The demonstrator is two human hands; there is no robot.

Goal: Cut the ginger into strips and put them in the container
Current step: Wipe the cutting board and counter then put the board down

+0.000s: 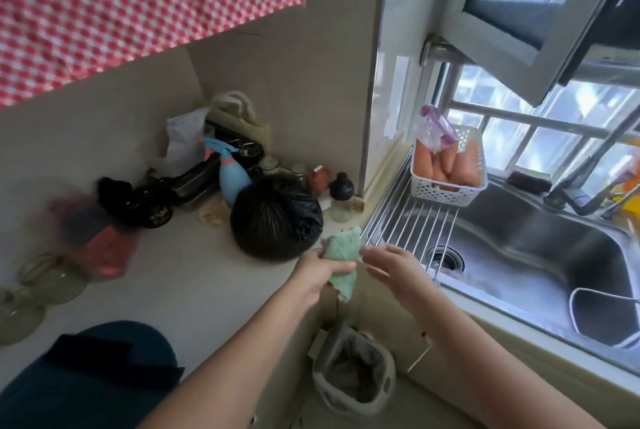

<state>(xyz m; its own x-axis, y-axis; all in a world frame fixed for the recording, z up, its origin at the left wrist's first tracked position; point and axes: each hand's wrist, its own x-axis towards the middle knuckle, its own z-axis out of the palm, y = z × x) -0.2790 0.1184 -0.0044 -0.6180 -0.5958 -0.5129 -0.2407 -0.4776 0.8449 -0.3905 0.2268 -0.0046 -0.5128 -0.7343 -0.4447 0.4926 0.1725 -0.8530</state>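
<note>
My left hand [317, 278] grips a green cloth [341, 250] at the right edge of the bench [194, 276], beside the sink [519, 255]. My right hand [391, 267] hovers just beside the cloth, fingers loosely spread, holding nothing. A black bag [275, 217] sits behind the cloth. Where the ginger lies I cannot tell.
</note>
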